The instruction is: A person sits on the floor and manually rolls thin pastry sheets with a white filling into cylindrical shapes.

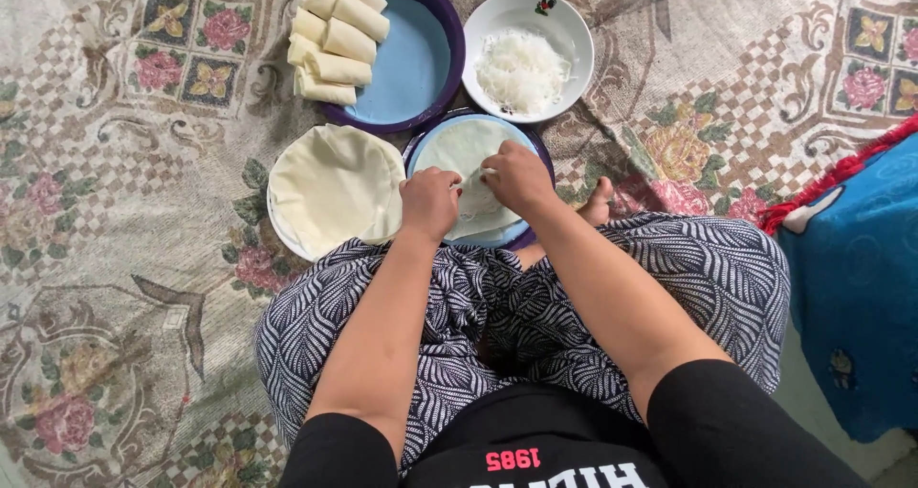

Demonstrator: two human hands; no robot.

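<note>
1. Rolling looks to be the step in hand: left hand (428,201) and right hand (514,175) both pinch the near edge of a round wrapper (469,153) on a purple plate (545,168)
2. Next calls for an even, tight fold away from the person
3. 7 finished rolls (330,39) sit on the blue tray (413,67); no packages or labels show

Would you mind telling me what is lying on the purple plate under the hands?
A pale round wrapper covers the purple plate. Both the left hand and right hand press on it, hiding whatever lies beneath them.
</note>
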